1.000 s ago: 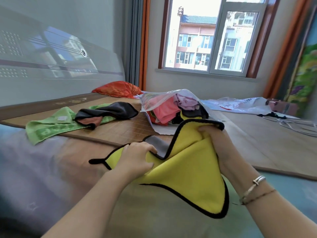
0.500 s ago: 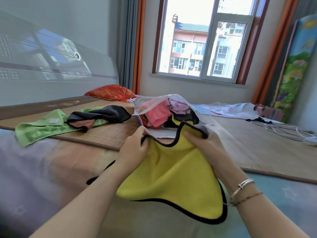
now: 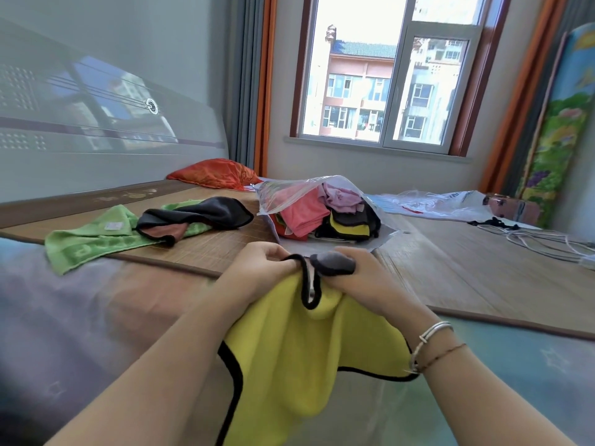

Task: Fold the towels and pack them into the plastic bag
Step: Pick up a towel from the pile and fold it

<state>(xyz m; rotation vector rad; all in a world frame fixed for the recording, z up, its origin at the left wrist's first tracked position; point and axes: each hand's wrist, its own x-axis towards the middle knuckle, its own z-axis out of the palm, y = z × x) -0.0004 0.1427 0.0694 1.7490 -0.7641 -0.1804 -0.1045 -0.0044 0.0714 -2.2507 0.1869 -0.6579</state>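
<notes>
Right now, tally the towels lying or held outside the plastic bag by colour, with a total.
Yellow towel, held in the grip of the left hand and right hand: 1
Green towel: 1
Black-edged grey towel, lying over the green one: 1
Total: 3

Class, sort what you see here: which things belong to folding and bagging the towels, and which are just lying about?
Part of the job: yellow towel, held by left hand and right hand; plastic bag; green towel; black towel.

Just lying about: orange pillow; white cables; bracelets.
</notes>
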